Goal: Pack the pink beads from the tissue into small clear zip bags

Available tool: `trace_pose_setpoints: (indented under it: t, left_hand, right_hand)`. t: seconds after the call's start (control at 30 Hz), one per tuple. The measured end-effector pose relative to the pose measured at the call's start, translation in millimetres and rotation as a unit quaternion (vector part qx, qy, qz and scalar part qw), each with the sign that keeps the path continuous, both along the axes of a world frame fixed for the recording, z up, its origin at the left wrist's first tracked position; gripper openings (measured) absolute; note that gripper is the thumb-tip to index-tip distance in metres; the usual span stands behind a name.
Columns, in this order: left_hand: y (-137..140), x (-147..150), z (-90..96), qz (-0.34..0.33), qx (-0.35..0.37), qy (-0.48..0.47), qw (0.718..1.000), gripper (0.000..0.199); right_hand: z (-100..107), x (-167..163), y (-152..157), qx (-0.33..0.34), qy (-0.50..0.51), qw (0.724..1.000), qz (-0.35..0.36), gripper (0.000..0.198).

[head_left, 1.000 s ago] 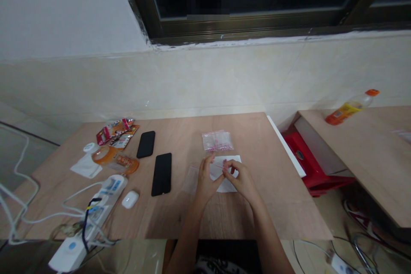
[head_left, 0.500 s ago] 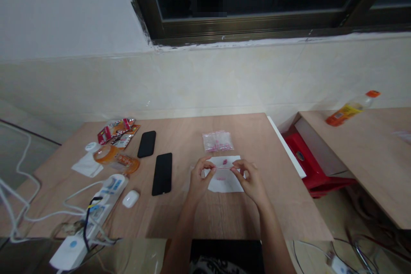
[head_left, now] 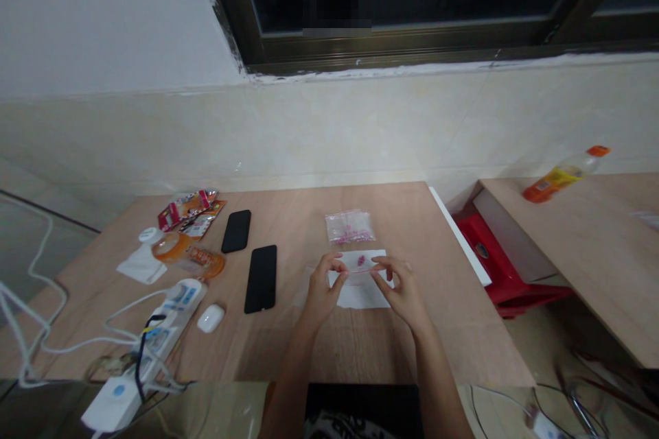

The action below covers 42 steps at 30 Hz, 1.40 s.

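Above a white sheet of paper (head_left: 364, 298), my left hand (head_left: 325, 282) and my right hand (head_left: 400, 284) pinch the two ends of a small clear zip bag (head_left: 360, 271) between thumb and fingertips. Its pink seal line runs level between the hands. A dark pink cluster (head_left: 361, 260) shows just beyond that line; whether it is in the bag or on the paper I cannot tell. Behind the paper lies a pile of clear zip bags (head_left: 350, 227) with pink edges.
Left of my hands lie two black phones (head_left: 260, 279), a white earbud case (head_left: 211, 319), a power strip (head_left: 169, 319) with cables, an orange drink bottle (head_left: 188, 255) on its side and snack packets (head_left: 188, 209). Another bottle (head_left: 561, 175) is on the right table, near a red stool (head_left: 497, 267).
My left hand has shifted slightly to the right, toward my right hand. Both hands keep their pinch on the zip bag, and the pink mark below the seal line no longer shows.
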<state>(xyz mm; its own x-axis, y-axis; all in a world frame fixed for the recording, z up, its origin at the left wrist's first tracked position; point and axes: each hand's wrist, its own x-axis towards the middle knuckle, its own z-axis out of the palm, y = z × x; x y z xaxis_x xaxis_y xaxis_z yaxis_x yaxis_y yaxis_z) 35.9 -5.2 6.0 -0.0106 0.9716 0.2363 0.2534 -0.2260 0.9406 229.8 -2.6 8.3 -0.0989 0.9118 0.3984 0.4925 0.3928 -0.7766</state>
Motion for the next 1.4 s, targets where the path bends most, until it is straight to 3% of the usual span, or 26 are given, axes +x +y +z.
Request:
trace_pose_setpoints:
  t: [0.13, 0.43, 0.67, 0.93, 1.17, 1.4]
  left_hand:
    - [-0.9, 1.3, -0.9, -0.022, 0.004, -0.003, 1.000, 0.040]
    - [-4.7, 4.7, -3.4, -0.030, -0.023, -0.028, 0.999, 0.030]
    - [-6.1, 9.2, 2.5, -0.044, -0.019, -0.019, 0.999, 0.038]
    - [-8.5, 10.0, 6.7, -0.011, -0.040, -0.003, 0.999, 0.019]
    - [-8.9, 14.9, 8.7, -0.039, -0.022, -0.021, 0.999, 0.036]
    - [-6.1, 23.1, 2.9, -0.008, -0.042, -0.026, 0.999, 0.014]
  right_hand:
    - [1.1, 0.2, -0.7, 0.004, 0.004, 1.000, -0.001, 0.019]
    - [0.1, -4.2, -1.9, -0.008, 0.032, 0.999, 0.017, 0.024]
    - [-3.0, -13.0, -8.9, -0.014, 0.057, 0.998, -0.004, 0.017]
    - [-3.3, -20.7, -12.2, -0.026, 0.055, 0.998, 0.011, 0.016]
    - [-2.7, -20.4, -11.6, -0.032, 0.057, 0.998, 0.023, 0.015]
    - [-4.7, -20.2, -11.1, -0.017, 0.072, 0.997, -0.016, 0.018]
